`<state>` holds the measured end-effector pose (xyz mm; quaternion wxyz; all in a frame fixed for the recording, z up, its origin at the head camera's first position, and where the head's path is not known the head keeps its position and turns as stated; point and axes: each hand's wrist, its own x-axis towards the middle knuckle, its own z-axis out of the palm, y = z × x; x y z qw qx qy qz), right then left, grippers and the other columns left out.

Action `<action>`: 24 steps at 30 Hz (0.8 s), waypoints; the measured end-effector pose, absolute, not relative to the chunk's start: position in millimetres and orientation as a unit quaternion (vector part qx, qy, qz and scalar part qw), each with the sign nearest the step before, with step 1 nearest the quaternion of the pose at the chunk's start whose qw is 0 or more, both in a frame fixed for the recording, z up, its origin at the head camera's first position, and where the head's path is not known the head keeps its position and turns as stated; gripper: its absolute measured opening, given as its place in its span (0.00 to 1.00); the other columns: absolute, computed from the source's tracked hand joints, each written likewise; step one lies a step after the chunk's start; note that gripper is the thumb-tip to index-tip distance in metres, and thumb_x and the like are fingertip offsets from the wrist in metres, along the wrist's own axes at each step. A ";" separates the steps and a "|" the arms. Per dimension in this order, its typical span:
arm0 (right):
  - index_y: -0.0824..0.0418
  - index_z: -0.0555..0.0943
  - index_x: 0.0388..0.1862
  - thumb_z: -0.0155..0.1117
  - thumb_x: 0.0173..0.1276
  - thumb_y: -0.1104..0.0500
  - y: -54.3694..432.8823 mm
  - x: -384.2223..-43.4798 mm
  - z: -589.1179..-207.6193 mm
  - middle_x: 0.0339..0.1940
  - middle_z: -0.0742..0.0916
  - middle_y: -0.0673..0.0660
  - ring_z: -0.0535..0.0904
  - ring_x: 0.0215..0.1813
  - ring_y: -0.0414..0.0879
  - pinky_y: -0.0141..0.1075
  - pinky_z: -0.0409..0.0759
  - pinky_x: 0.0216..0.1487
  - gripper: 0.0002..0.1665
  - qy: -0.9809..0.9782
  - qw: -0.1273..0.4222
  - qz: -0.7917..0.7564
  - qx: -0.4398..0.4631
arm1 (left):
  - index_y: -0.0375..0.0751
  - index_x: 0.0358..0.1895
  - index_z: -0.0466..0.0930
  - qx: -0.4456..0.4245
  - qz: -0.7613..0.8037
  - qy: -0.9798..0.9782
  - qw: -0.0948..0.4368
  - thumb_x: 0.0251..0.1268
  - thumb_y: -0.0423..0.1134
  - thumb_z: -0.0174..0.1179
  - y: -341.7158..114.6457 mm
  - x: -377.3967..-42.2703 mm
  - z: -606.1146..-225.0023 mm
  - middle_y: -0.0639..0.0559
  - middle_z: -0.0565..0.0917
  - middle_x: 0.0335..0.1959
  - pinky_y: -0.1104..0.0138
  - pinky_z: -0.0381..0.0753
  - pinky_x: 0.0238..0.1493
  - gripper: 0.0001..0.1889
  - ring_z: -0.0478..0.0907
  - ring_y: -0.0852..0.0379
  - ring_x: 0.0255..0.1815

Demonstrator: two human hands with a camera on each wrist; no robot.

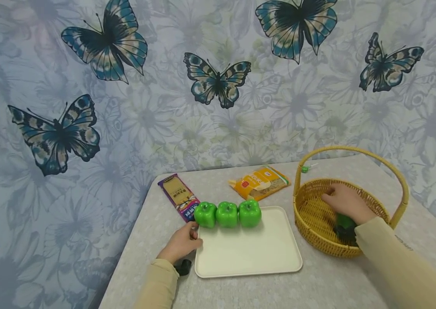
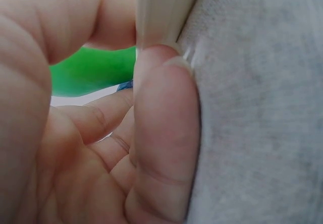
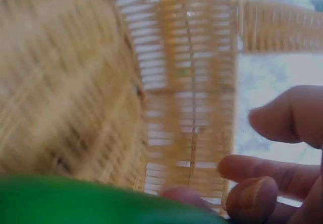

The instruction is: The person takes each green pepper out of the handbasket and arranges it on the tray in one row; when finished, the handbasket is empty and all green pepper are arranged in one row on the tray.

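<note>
At the left edge of a cream rectangular tray [image 1: 248,253], my left hand [image 1: 181,243] pinches the rim; in the left wrist view a fingertip [image 2: 166,133] lies against the rim's outer side. Three green bell peppers [image 1: 227,214] sit in a row along the tray's back left edge. My right hand [image 1: 347,201] is inside a yellow wicker basket [image 1: 314,214], fingers loosely bent and apart, with nothing between them. Below its wrist lies a dark green thing [image 1: 344,225], partly hidden by the sleeve. The right wrist view shows a smooth green surface [image 3: 91,201] close to the lens.
A purple packet [image 1: 179,195] lies behind the left hand, beside the peppers. Behind the tray is an orange bag [image 1: 260,182]. The basket's tall arched handle [image 1: 349,148] stands over the right hand. A small green item [image 1: 305,169] lies behind the basket, near the papered wall.
</note>
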<state>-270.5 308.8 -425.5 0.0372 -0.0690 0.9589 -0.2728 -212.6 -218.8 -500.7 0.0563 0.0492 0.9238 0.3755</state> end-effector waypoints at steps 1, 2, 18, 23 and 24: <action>0.76 0.75 0.63 0.52 0.79 0.47 304.1 -273.9 -424.6 0.36 0.87 0.65 0.78 0.24 0.47 0.43 0.76 0.30 0.33 0.956 0.033 -0.283 -0.068 | 0.36 0.61 0.74 0.048 0.374 0.924 0.055 0.54 0.38 0.68 -219.4 -212.4 -500.3 0.53 0.79 0.36 0.63 0.73 0.37 0.28 0.73 0.56 0.34; 0.75 0.75 0.64 0.52 0.79 0.47 299.4 -277.3 -424.4 0.37 0.87 0.66 0.79 0.24 0.47 0.43 0.77 0.29 0.33 0.953 0.026 -0.293 -0.067 | 0.36 0.61 0.74 0.047 0.374 0.925 0.054 0.54 0.38 0.68 -220.1 -212.3 -499.8 0.52 0.79 0.36 0.63 0.73 0.36 0.29 0.73 0.56 0.34; 0.63 0.77 0.65 0.48 0.82 0.42 286.3 -288.8 -442.2 0.60 0.82 0.69 0.79 0.57 0.64 0.56 0.78 0.51 0.30 0.907 -0.068 -0.413 -0.050 | 0.36 0.60 0.74 0.045 0.372 0.926 0.055 0.54 0.38 0.68 -218.7 -212.6 -497.2 0.52 0.78 0.35 0.63 0.73 0.36 0.28 0.73 0.56 0.34; 0.67 0.78 0.61 0.49 0.81 0.43 293.7 -281.9 -440.5 0.55 0.83 0.71 0.82 0.46 0.60 0.50 0.80 0.40 0.30 0.934 -0.050 -0.352 -0.021 | 0.36 0.60 0.74 0.045 0.377 0.923 0.057 0.54 0.38 0.68 -217.8 -210.9 -498.9 0.52 0.78 0.35 0.63 0.73 0.36 0.28 0.73 0.56 0.34; 0.68 0.78 0.60 0.49 0.80 0.41 295.4 -281.5 -440.5 0.53 0.84 0.71 0.82 0.43 0.58 0.48 0.80 0.37 0.32 0.942 -0.034 -0.335 -0.016 | 0.36 0.60 0.74 0.043 0.378 0.923 0.057 0.54 0.38 0.68 -217.8 -210.4 -499.6 0.52 0.78 0.35 0.63 0.73 0.36 0.28 0.73 0.56 0.34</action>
